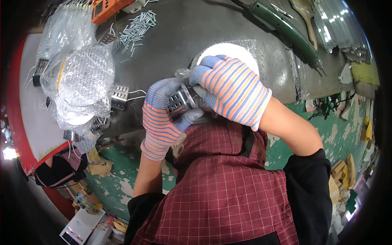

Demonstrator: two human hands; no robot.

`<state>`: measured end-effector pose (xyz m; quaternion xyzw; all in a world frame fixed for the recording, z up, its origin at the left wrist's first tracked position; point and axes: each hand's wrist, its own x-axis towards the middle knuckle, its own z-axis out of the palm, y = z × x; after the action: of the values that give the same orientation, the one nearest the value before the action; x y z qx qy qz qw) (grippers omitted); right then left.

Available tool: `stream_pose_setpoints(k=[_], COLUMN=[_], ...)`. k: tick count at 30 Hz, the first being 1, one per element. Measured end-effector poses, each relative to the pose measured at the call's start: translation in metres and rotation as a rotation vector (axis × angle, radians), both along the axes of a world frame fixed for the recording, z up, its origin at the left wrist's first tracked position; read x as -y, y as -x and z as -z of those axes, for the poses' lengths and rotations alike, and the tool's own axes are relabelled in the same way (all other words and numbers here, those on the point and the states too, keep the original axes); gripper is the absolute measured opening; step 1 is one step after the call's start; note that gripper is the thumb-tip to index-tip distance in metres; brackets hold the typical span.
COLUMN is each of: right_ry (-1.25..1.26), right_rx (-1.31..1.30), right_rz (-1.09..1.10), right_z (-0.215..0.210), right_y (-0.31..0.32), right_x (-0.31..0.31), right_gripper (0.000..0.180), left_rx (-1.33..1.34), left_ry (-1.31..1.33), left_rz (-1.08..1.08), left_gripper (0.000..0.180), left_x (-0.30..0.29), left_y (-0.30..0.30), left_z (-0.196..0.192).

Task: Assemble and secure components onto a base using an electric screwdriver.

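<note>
Both my hands wear striped orange and blue knit gloves with grey-blue fingertips. My left hand (160, 116) is closed around a small slotted metal housing (179, 103), thumb below and fingers over its upper left side. Against the housing's right end, the fingers of my right hand (234, 90) are bent and pressed together; what they pinch is hidden behind the glove. A bright white round piece (237, 50) lies on the dark table just beyond the right hand, partly covered by it. Some clear plastic shows at the fingertips.
Bubble-wrapped pieces (87, 79) fill the left side, with another slotted metal housing (119, 98) trailing white wires. Loose screws (138, 30) lie beyond, near an orange device (107, 9). At the far right are a green electric screwdriver (281, 32), a brush (307, 20) and stacked clear plastic pieces (341, 24).
</note>
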<state>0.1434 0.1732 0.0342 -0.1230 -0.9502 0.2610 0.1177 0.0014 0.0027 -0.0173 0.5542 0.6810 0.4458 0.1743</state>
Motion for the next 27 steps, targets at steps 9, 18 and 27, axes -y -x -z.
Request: stream_pose_setpoints(k=[9,18,27], right_ry=[-0.072,0.014,-0.178], right_rx=[-0.277,-0.14,-0.096], right_rz=[-0.016,0.002,-0.027], right_z=[0.022,0.02,0.009], right_y=[-0.008,-0.003,0.0], right_x=[-0.003,-0.001,0.006], right_gripper=[0.013,0.02,0.016], left_rx=[-0.085,0.024,0.212], left_ry=[0.024,0.06,0.163], left_rz=[0.042,-0.066,-0.14], left_gripper=[0.078,0.082,0.082], left_x=[-0.001,0.002,0.004], left_y=[0.0,-0.004,-0.009], left_z=[-0.003,-0.002,-0.006])
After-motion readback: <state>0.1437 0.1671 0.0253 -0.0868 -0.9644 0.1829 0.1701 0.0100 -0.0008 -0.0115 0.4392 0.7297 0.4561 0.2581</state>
